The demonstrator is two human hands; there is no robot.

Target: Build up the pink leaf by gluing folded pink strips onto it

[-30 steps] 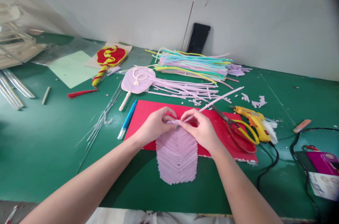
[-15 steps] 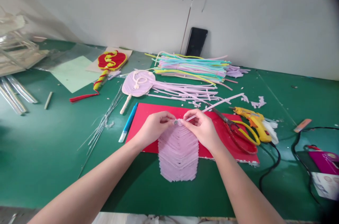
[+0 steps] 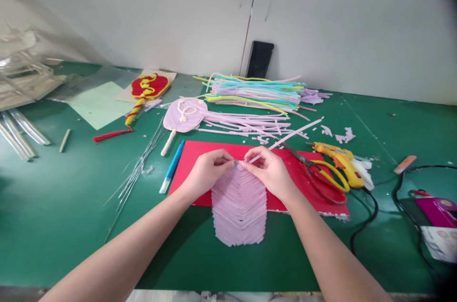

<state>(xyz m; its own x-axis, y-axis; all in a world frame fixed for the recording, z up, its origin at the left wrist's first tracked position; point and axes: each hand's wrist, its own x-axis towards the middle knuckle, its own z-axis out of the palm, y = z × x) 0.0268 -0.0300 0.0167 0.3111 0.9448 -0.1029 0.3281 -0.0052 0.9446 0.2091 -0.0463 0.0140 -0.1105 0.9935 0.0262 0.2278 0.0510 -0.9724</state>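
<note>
A pale purple woven panel (image 3: 238,209) of pipe cleaners lies partly on a red board (image 3: 285,183). My left hand (image 3: 207,173) pinches the top of the panel at its centre ridge, fingers closed. My right hand (image 3: 271,173) pinches the near end of a long purple pipe cleaner (image 3: 296,133) where it meets the panel's top; the rest of the strand runs up and to the right over the board.
Red-handled scissors (image 3: 321,180) and a yellow glue gun (image 3: 339,161) lie right of the board. A blue pen (image 3: 172,166) and thin wires (image 3: 137,168) lie left. Behind are loose purple strands (image 3: 246,125), a coloured bundle (image 3: 257,90), a purple fan (image 3: 183,116), a red-yellow fan (image 3: 148,86) and a phone (image 3: 259,59).
Both hands stay pinched at the panel's top, their fingertips drawing closer together. The view has shifted slightly; nothing else on the table moved.
</note>
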